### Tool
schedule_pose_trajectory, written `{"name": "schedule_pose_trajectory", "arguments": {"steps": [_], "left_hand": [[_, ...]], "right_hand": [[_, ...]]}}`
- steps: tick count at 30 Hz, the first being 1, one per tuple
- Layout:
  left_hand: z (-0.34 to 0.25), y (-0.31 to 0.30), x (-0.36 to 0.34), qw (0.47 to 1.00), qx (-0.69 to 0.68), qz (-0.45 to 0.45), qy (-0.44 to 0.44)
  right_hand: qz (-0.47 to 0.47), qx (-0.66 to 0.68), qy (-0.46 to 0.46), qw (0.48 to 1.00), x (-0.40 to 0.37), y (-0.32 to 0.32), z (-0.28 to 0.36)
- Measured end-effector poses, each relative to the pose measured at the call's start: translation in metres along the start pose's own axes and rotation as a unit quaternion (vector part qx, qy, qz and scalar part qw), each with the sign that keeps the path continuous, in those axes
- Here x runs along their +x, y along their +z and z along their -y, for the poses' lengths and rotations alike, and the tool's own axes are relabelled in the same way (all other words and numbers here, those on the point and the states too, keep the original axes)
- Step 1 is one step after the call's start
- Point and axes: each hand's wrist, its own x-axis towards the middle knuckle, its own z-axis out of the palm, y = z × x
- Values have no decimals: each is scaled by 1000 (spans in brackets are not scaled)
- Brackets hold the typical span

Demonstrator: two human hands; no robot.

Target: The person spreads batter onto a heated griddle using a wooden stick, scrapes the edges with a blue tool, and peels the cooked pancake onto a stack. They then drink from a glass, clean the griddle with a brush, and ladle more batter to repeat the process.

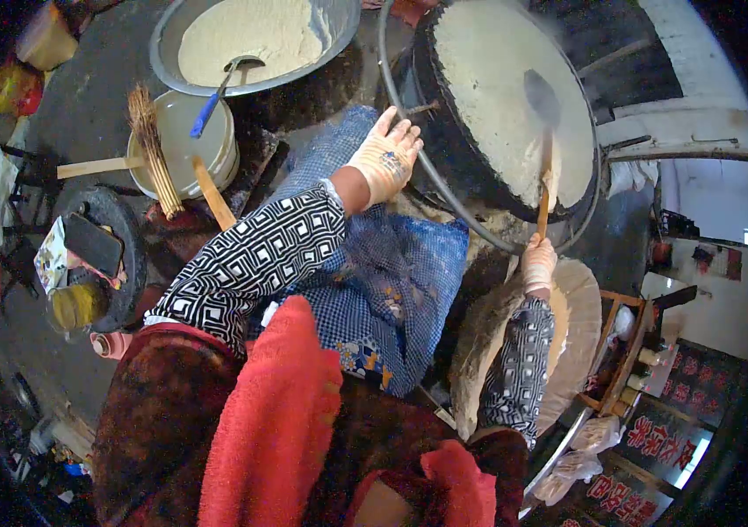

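Observation:
My right hand (538, 263), in a pale glove, is closed around the wooden handle of a spatula (547, 176). The spatula's dark, blurred blade lies over a wide sheet of pale batter (488, 79) on a round black griddle (431, 97). Batter clings to the upper handle. My left hand (387, 158), also gloved, has its fingers stretched out beside the metal ring (444, 186) that runs around the griddle. Below this hand is a blue checked cloth (400, 290). Under my right forearm sits a stack of thin round flatbreads (576, 334).
A big metal basin of batter (161, 53) holds a blue-handled ladle (207, 114). Nearby, a bucket (230, 162) carries a straw brush (153, 149) and wooden sticks. At left, a phone (93, 244) rests on a round stool (133, 220). Bagged goods (580, 461) are at lower right.

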Motion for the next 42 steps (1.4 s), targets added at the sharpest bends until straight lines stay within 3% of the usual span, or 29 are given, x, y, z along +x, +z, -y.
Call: {"name": "schedule_pose_trajectory", "arguments": {"steps": [2, 6, 8, 10, 11, 13, 16, 18, 19, 20, 23, 25, 26, 30, 31, 34, 37, 38, 40, 42], "left_hand": [[7, -4, 8, 1000, -9, 15, -19], [19, -11, 15, 998, 8, 42, -50], [28, -17, 22, 994, 8, 78, -70], [36, -15, 26, 994, 15, 79, -80], [41, -10, 30, 993, 20, 66, -95], [51, -3, 33, 993, 9, 40, -109], [62, -7, 44, 985, 40, 107, -132], [55, -11, 43, 981, 89, 113, -131], [42, -28, 42, 983, 41, 140, -109], [26, -43, 39, 982, -7, 170, -85], [-15, -40, 12, 987, -93, 129, 5], [-21, -7, -3, 999, -26, -12, 16], [-15, -2, -5, 999, -31, -30, 11], [4, -4, 1, 1000, -9, 9, 3], [7, -1, 3, 1000, -7, -2, -7], [6, -12, 3, 999, -30, -14, -17], [-2, -9, -6, 997, -71, -38, 1], [-2, -7, -8, 997, -67, -50, 4], [5, -7, -4, 998, -47, -39, 9], [14, -5, -2, 998, -35, -40, 16]], "right_hand": [[25, -20, -20, 999, -12, 5, 6], [25, -11, 40, 999, 1, 6, -6], [10, 5, 30, 999, 2, 0, 3], [-2, 3, -36, 999, -7, -2, 11], [38, 4, -44, 998, -17, -5, 18], [49, 8, 17, 999, -21, 0, 19], [58, 30, 65, 996, -4, -8, 23], [38, 31, 15, 999, 1, -15, 38], [6, 52, -29, 998, -1, -7, 37], [31, 51, -36, 998, -7, -16, 49], [41, 93, -24, 995, -17, -16, 64], [17, 122, -25, 992, -15, -18, 57], [-9, 149, -32, 988, -15, -27, 57], [30, 219, -50, 974, -32, -50, 46], [45, 202, -43, 977, -40, -46, 46], [7, 71, -156, 985, -69, -7, 27], [30, 54, -62, 996, -69, -9, 37], [97, 65, -30, 993, -57, -24, 44], [33, 45, -59, 997, -37, -3, 33], [43, 32, -43, 998, -5, 1, 26]]}}
